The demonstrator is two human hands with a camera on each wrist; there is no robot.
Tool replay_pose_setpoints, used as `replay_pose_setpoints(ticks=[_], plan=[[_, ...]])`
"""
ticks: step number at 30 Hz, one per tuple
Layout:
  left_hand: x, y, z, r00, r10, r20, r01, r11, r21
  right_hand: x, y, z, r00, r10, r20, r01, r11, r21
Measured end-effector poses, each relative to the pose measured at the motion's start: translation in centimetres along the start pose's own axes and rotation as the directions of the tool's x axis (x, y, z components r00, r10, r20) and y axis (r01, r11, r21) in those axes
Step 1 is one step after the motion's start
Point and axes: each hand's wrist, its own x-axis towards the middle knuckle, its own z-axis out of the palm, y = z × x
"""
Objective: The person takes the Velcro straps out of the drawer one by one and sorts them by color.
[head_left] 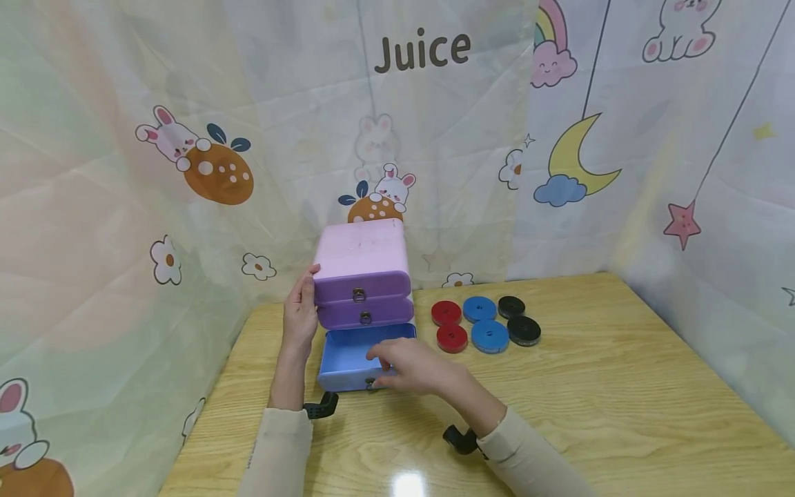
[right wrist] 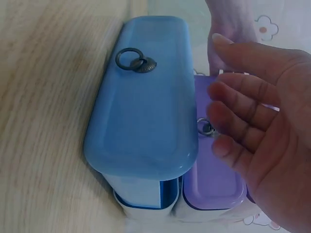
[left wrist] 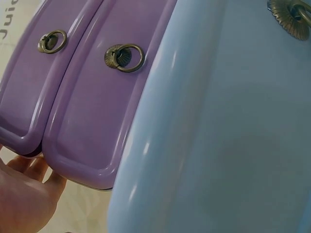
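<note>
A small chest of drawers (head_left: 363,248) with a pink top stands on the table, two purple drawers above a blue one. The blue drawer (head_left: 340,382) is pulled out, and its visible inside is bare. My left hand (head_left: 301,321) rests against the chest's left side at the purple drawers. My right hand (head_left: 419,367) is over the blue drawer's front edge, fingers loosely bent and holding nothing. In the right wrist view, the blue drawer's brass ring pull (right wrist: 130,59) hangs apart from the fingers. Both purple fronts (left wrist: 92,111) are closed, each with a ring pull.
Right of the chest lie flat round discs in pairs: red discs (head_left: 451,338), blue discs (head_left: 489,336) and black discs (head_left: 524,331). A printed cloth backdrop (head_left: 298,138) hangs behind the wooden table (head_left: 590,386).
</note>
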Motion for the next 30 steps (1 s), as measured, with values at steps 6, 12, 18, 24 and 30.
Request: replay_pose_setpoints(ticks=[6,12,18,24,30], plan=[[-0.2,0.3,0.0,1.0,0.0,0.0,0.0,1.0,-0.001,0.0,0.2,0.6,0.998,-0.046,0.047,0.044,0.998,0.036],[-0.2,0.3,0.0,1.0,0.004,0.001,-0.004,1.0,0.006,-0.1,-0.1,1.3,0.988,-0.091,0.122,0.086,0.995,0.043],[-0.3,0.3,0.0,1.0,0.003,0.003,-0.003,1.0,-0.003,-0.2,-0.4,2.5,0.97,-0.094,0.225,0.093,0.996,0.016],[-0.2,0.3,0.0,1.0,0.005,0.002,-0.005,1.0,-0.008,-0.3,-0.7,3.5,0.954,-0.015,0.301,0.053,0.992,-0.118],[-0.2,0.2,0.0,1.0,0.003,0.001,-0.003,1.0,-0.013,-0.3,-0.9,4.3,0.945,0.034,0.326,0.034,0.979,-0.203]])
